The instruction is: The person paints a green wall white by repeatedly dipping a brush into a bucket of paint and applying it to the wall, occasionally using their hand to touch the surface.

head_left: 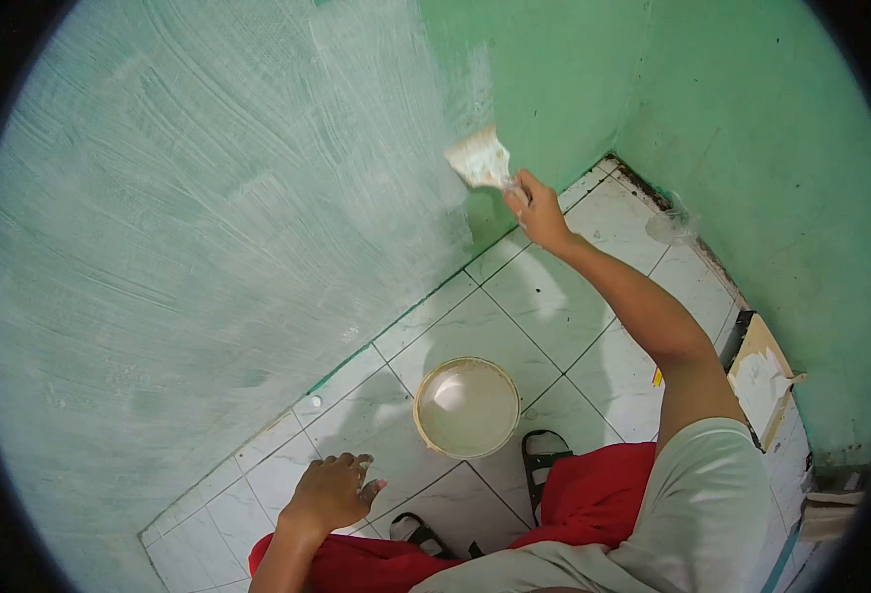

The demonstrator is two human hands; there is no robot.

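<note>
My right hand (539,210) is closed round the handle of a wide paintbrush (480,160). The white-coated bristles meet the green wall (544,89) at the edge of a streaky white painted area (257,188). Below, a round bucket (467,407) of whitish paint stands on the floor between the wall and my feet. Over my left knee hangs my left hand (334,494), empty, its fingers loosely bent and apart, with white specks on the fingertips.
White tiles (544,306) cover the floor. Near the corner lies a clear plastic bag (674,223). A paint-smeared tray or board (759,383) leans by the right wall. My sandalled feet (546,465) are close to the bucket. A small white lid-like disc (316,401) lies by the wall.
</note>
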